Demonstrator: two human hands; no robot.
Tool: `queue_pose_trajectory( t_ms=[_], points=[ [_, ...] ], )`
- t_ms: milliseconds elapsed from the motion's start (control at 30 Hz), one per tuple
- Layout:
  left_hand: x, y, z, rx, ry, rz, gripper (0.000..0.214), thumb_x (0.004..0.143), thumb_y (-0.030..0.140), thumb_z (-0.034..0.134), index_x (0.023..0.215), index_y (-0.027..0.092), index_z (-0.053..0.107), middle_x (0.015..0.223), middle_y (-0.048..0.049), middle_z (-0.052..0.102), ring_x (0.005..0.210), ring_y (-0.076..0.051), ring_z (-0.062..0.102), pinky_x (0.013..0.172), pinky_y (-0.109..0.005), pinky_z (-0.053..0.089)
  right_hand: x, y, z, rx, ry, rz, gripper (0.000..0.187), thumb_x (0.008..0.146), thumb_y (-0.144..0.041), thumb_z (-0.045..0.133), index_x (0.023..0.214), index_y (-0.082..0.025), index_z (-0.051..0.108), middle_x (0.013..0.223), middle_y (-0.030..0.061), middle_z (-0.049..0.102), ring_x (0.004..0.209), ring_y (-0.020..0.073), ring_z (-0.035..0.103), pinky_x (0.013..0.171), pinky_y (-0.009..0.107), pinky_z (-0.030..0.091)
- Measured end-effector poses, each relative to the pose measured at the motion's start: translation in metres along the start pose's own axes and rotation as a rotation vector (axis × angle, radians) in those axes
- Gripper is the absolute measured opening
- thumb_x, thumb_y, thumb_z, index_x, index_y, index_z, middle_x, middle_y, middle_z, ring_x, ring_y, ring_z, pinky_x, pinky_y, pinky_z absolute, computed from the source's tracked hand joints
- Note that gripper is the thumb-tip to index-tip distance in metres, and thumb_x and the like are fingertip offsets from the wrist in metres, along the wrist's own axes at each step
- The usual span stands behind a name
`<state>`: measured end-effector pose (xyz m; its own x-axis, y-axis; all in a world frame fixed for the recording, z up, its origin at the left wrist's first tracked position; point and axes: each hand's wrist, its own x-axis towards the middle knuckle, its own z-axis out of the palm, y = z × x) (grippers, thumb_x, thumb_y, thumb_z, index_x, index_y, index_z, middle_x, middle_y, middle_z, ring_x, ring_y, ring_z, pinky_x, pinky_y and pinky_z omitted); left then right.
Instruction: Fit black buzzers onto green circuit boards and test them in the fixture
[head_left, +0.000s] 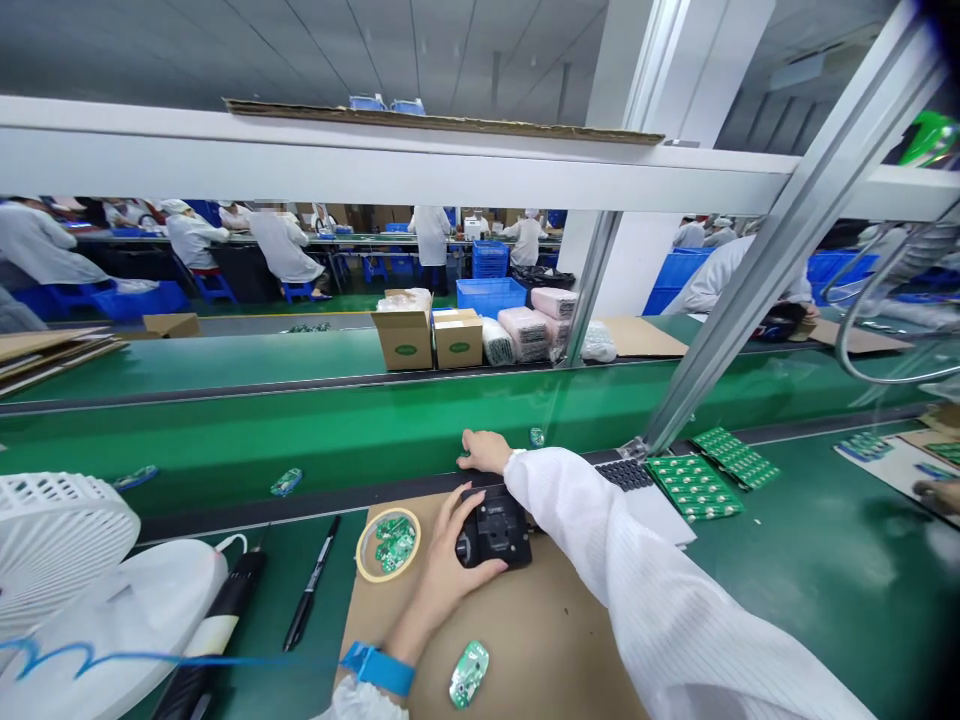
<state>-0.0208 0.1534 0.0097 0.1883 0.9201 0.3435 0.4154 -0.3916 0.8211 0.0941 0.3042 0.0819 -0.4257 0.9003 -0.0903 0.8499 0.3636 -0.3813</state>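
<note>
- One bare left hand (448,560) in the head view grips a squat black block-shaped fixture (499,530), its fingers spread over the far left side and its thumb along the near edge.
- The black fixture lies on a flat brown cardboard sheet (555,640), near the sheet's far edge.
- The bare right hand (486,452), below a white ribbed sleeve (637,590), is just beyond the fixture, fingers curled; whether they pinch anything cannot be told.
- A bright blue wrist strap (379,668) circles the left wrist.
- Left of the fixture, a pale yellow tape ring (361,550) surrounds several small green circuit boards (397,545).
- One rounded green-and-white circuit board (469,674) lies alone on the cardboard, nearer the person.
- Farther left are a slim black marker pen (311,585), a long black tool with a white band (217,630) and a white plastic fan (56,550).
- To the right, two rectangular green circuit panels (694,487) lie near the metal post; a co-worker's hand (941,495) shows at the right edge.
</note>
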Motion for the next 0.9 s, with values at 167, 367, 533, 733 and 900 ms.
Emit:
queue_pose_trajectory(
  t_ms=[167, 367, 533, 733, 900],
  points=[
    [-0.001, 0.001, 0.001, -0.007, 0.007, 0.009, 0.074, 0.070, 0.029, 0.081, 0.136, 0.030, 0.047, 0.150, -0.0125, 0.035, 0.139, -0.035, 0.035, 0.114, -0.059, 0.029, -0.054, 0.011, -0.017, 0.163, 0.248, -0.090, 0.025, 0.099, -0.029, 0.048, 0.120, -0.017, 0.055, 0.111, 0.0078, 0.063, 0.100, 0.0169, 0.062, 0.091, 0.034, 0.050],
    [0.000, 0.002, 0.004, -0.011, 0.031, 0.027, 0.073, 0.071, 0.030, 0.080, 0.136, 0.030, 0.047, 0.148, -0.0122, 0.038, 0.137, -0.035, 0.039, 0.113, -0.057, 0.032, -0.148, 0.023, 0.029, 0.303, 0.552, -0.460, 0.017, 0.089, -0.025, 0.060, 0.105, -0.023, 0.054, 0.118, 0.0083, 0.062, 0.114, 0.0223, 0.057, 0.098, 0.041, 0.045],
    [0.001, 0.006, 0.002, -0.011, 0.027, 0.022, 0.070, 0.073, 0.031, 0.079, 0.136, 0.030, 0.047, 0.148, -0.0121, 0.038, 0.138, -0.034, 0.038, 0.113, -0.057, 0.032, -0.169, 0.039, 0.059, 0.120, 0.535, -0.457, 0.023, 0.093, -0.022, 0.055, 0.116, -0.026, 0.052, 0.137, 0.0079, 0.057, 0.137, 0.0268, 0.041, 0.108, 0.055, 0.034],
    [0.001, 0.007, 0.002, -0.028, 0.019, 0.032, 0.070, 0.074, 0.031, 0.078, 0.137, 0.030, 0.046, 0.148, -0.0123, 0.037, 0.139, -0.034, 0.037, 0.114, -0.056, 0.031, -0.164, 0.037, 0.055, 0.126, 0.570, -0.492, 0.031, 0.094, -0.031, 0.058, 0.123, -0.026, 0.051, 0.139, 0.0092, 0.056, 0.140, 0.0253, 0.038, 0.111, 0.054, 0.033],
    [0.001, 0.007, 0.001, -0.022, 0.018, 0.009, 0.072, 0.072, 0.033, 0.080, 0.136, 0.031, 0.047, 0.148, -0.0116, 0.037, 0.139, -0.034, 0.036, 0.114, -0.055, 0.032, -0.160, 0.035, 0.057, 0.209, 0.581, -0.471, 0.049, 0.094, -0.031, 0.060, 0.138, -0.025, 0.039, 0.134, 0.0092, 0.061, 0.134, 0.0229, 0.047, 0.110, 0.052, 0.035]
  ],
)
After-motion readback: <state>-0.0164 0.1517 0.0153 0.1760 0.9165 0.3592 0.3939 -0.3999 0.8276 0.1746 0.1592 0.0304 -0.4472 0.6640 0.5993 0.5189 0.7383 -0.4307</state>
